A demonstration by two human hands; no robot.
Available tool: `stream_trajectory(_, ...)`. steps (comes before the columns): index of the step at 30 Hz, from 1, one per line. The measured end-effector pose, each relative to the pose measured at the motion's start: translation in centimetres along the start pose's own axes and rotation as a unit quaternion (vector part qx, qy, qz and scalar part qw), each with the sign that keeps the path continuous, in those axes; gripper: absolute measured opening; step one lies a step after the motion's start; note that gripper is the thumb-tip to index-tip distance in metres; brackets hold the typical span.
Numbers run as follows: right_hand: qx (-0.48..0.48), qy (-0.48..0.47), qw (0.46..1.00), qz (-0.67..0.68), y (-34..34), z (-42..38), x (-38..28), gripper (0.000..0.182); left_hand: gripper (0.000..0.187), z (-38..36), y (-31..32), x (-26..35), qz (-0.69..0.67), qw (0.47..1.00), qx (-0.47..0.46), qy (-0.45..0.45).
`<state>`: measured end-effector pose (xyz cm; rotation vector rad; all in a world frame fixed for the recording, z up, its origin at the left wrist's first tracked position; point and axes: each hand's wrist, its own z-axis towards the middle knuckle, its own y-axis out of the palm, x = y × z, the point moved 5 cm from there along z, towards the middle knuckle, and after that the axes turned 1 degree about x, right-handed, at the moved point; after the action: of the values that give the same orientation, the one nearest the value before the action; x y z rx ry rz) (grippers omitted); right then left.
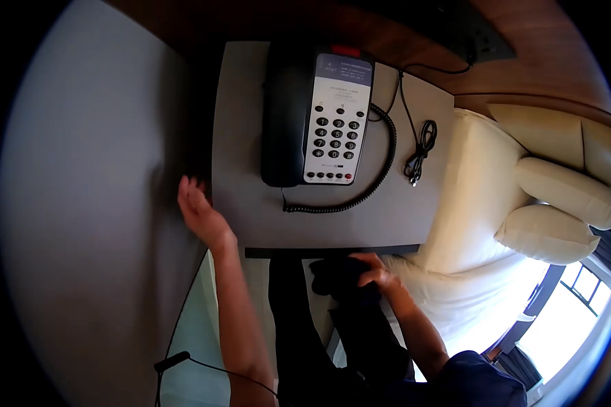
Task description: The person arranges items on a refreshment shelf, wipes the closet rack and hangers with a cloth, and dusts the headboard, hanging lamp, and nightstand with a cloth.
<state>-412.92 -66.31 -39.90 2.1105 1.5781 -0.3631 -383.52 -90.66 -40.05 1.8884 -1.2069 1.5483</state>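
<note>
Past the left edge of the grey bedside table, my left hand reaches into the gap beside the wall. Its fingers are loosely bent and apart, and nothing shows in them. Below the table's front edge, my right hand grips a soft-looking black bundle above my leg; its exact kind is too dark to make out. A black desk telephone with a white keypad panel lies on the tabletop, touched by neither hand. Its coiled cord curves around its right side.
A bundled black cable lies on the table's right part. Another wire runs up to a socket panel. To the right stands a bed with cream pillows. A grey wall rises on the left.
</note>
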Motion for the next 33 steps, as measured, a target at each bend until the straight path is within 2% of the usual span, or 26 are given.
stream_trajectory(2, -0.043, -0.033, 0.999, -0.003, 1.9, -1.2, -1.2, 0.065, 0.046, -1.0, -2.6, 1.0, -0.068, 0.996, 0.045, -0.042)
stream_trajectory(4, -0.118, -0.069, 0.99, 0.031, 3.2, -1.6, -2.4, 0.068, 0.038, -2.3, -6.9, 0.2, -0.025, 0.998, 0.055, -0.028)
stream_trajectory(5, -0.115, -0.102, 0.983, 0.1, 3.3, -2.0, -2.8, 0.064, 0.036, -3.4, -9.2, -0.4, -0.005, 0.998, 0.058, -0.033)
stream_trajectory(7, -0.033, -0.108, 0.991, 0.068, 3.8, -1.9, -3.2, 0.062, 0.032, -6.2, -14.0, -3.2, 0.031, 0.994, 0.043, -0.091)
stream_trajectory(8, 0.008, -0.112, 0.992, 0.05, 4.1, -1.8, -3.4, 0.06, 0.032, -8.0, -16.3, -5.1, 0.05, 0.986, 0.051, -0.148)
stream_trajectory(9, 0.088, -0.124, 0.987, -0.048, 4.5, -0.9, -2.1, 0.058, 0.032, -10.1, -18.3, -6.9, 0.065, 0.975, 0.058, -0.205)
stream_trajectory(10, 0.109, -0.184, 0.96, -0.182, 6.4, 0.4, -2.1, 0.057, 0.033, -12.4, -19.5, -8.0, 0.061, 0.969, 0.041, -0.236)
stream_trajectory(11, 0.116, -0.234, 0.935, -0.24, 9.1, 1.4, -2.6, 0.056, 0.034, -14.5, -20.3, -9.0, 0.055, 0.962, 0.023, -0.266)
stream_trajectory(12, 0.136, -0.299, 0.888, -0.322, 11.7, 2.6, -2.6, 0.057, 0.036, -16.3, -20.6, -9.9, 0.076, 0.95, 0.008, -0.303)
stream_trajectory(14, 0.097, -0.334, 0.86, -0.374, 18.2, 4.4, -4.3, 0.056, 0.039, -19.1, -20.9, -10.9, 0.086, 0.934, 0.005, -0.347)
stream_trajectory(16, -0.077, -0.213, 0.928, -0.296, 22.2, 6.5, -5.4, 0.059, 0.041, -20.5, -21.2, -10.9, 0.055, 0.933, 0.035, -0.354)
stream_trajectory(17, -0.121, -0.222, 0.942, -0.221, 23.5, 7.3, -4.3, 0.057, 0.054, -20.5, -21.9, -10.4, -0.004, 0.921, 0.058, -0.384)
stream_trajectory(18, -0.203, -0.2, 0.94, -0.187, 24.2, 7.5, -2.8, 0.061, 0.058, -20.2, -22.3, -10.0, -0.053, 0.911, 0.08, -0.401)
stream_trajectory(20, -0.283, -0.075, 0.943, -0.161, 25.1, 5.8, -0.6, 0.073, 0.068, -19.5, -22.6, -8.2, -0.154, 0.879, 0.132, -0.431)
stream_trajectory(21, -0.314, -0.049, 0.932, -0.177, 25.4, 4.4, 0.1, 0.074, 0.076, -19.2, -22.3, -7.6, -0.3, 0.874, 0.012, -0.383)
stream_trajectory(22, -0.343, -0.024, 0.919, -0.191, 25.8, 2.8, 0.4, 0.076, 0.077, -18.9, -22.3, -7.8, -0.369, 0.851, 0.004, -0.373)
stream_trajectory(24, -0.376, -0.055, 0.87, -0.315, 25.9, 0.9, 2.1, 0.089, 0.07, -19.3, -21.6, -7.8, -0.427, 0.817, -0.067, -0.383)
stream_trajectory(26, -0.353, -0.074, 0.86, -0.361, 25.0, -0.1, 2.9, 0.092, 0.047, -20.0, -21.1, -7.8, -0.319, 0.894, -0.01, -0.314)
stream_trajectory(27, -0.294, -0.156, 0.872, -0.358, 24.0, -0.1, 2.9, 0.096, 0.045, -20.4, -20.7, -7.2, -0.305, 0.902, 0.011, -0.305)
stream_trajectory(30, -0.207, -0.268, 0.855, -0.393, 21.7, -1.7, -0.4, 0.101, 0.04, -21.0, -18.7, -3.6, -0.207, 0.939, 0.071, -0.267)
stream_trajectory(31, -0.238, -0.235, 0.889, -0.314, 21.2, -1.7, -1.2, 0.106, 0.039, -21.0, -17.9, -2.4, -0.164, 0.951, 0.089, -0.247)
stream_trajectory(32, -0.24, -0.254, 0.871, -0.347, 21.0, -2.1, -2.5, 0.108, 0.042, -20.9, -16.6, -0.3, -0.12, 0.957, 0.094, -0.247)
stream_trajectory(33, -0.239, -0.272, 0.852, -0.378, 21.0, -2.9, -4.1, 0.11, 0.044, -21.0, -15.4, 1.1, -0.153, 0.958, 0.045, -0.238)
